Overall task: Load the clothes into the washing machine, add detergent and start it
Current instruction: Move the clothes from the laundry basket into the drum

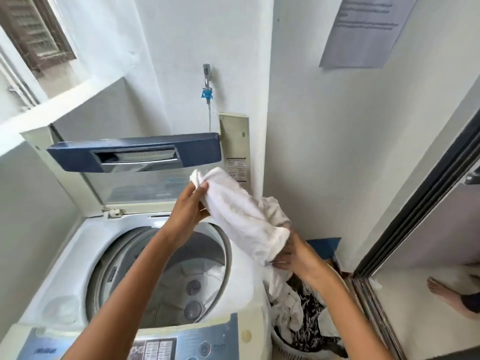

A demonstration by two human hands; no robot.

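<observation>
The drum stands open at left under the raised lid, with no clothes in it. Above it, my left hand pinches the upper end of the towel between thumb and fingers. The towel's long axis slopes down to the right across the machine's right rim. My right hand grips the lower end with curled fingers, above the basket. I judge that the drum lies down-left of the towel and that the left hand is nearer it.
</observation>
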